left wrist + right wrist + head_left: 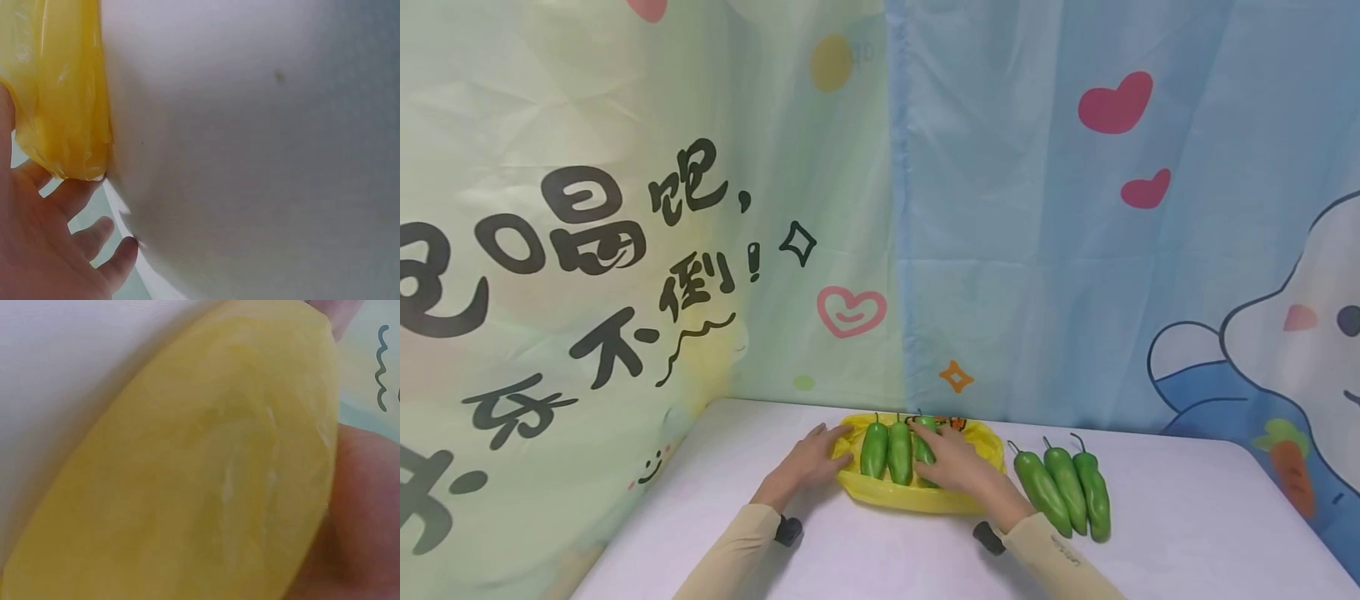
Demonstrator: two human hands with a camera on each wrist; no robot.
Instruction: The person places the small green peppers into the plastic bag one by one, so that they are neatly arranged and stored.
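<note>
A yellow plastic bag [887,498] lies spread with its mouth upward, and three green peppers lie side by side in it. The left pepper [874,450] and the middle pepper [900,452] show nearly whole. Over the right pepper [923,451] reaches my right hand [951,458], its thumb and fingers holding that pepper and covering part of it. My left hand [815,457] spans the bag's left end, loosely spread fingers touching the plastic, as the left wrist view also shows. In the right wrist view the bag's side [187,462] hides most of the right hand [365,506].
Three more green peppers [1063,487] lie together on the white table [1180,517], right of the bag and close to my right forearm. A printed curtain [985,208] hangs directly behind the table's far edge, and another covers the left side.
</note>
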